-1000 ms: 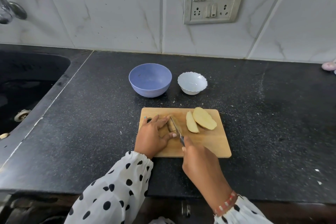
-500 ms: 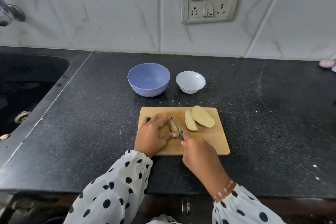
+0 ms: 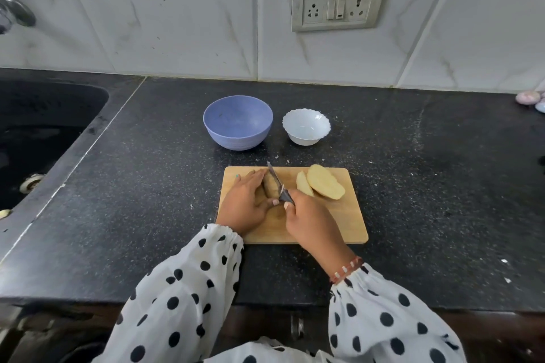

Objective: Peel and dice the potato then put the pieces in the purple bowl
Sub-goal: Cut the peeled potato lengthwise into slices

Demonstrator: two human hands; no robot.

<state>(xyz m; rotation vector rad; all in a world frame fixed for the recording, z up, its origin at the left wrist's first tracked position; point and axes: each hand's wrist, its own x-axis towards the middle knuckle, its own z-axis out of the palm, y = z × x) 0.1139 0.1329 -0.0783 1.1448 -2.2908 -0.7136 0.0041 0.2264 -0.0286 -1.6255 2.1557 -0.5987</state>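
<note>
On the wooden cutting board [image 3: 339, 224] my left hand [image 3: 246, 203] holds a piece of potato [image 3: 270, 189] steady, fingers curled round it. My right hand [image 3: 306, 221] grips a knife [image 3: 277, 183] whose blade lies along the right side of that piece, tip pointing away from me. Two peeled pale slices [image 3: 323, 189] lie on the board's far right part. The purple bowl [image 3: 237, 122] stands beyond the board, with nothing inside it.
A small white scalloped bowl [image 3: 306, 126] sits right of the purple one. A dark sink [image 3: 35, 132] opens at the left, with a tap [image 3: 14, 13] above it. The black counter ends at its front edge near my sleeves. Small pale objects [image 3: 530, 97] lie at the far right.
The knife has drawn forward along the held potato piece, its tip now reaching the board's far edge. My left hand keeps its hold. The camera has shifted slightly.
</note>
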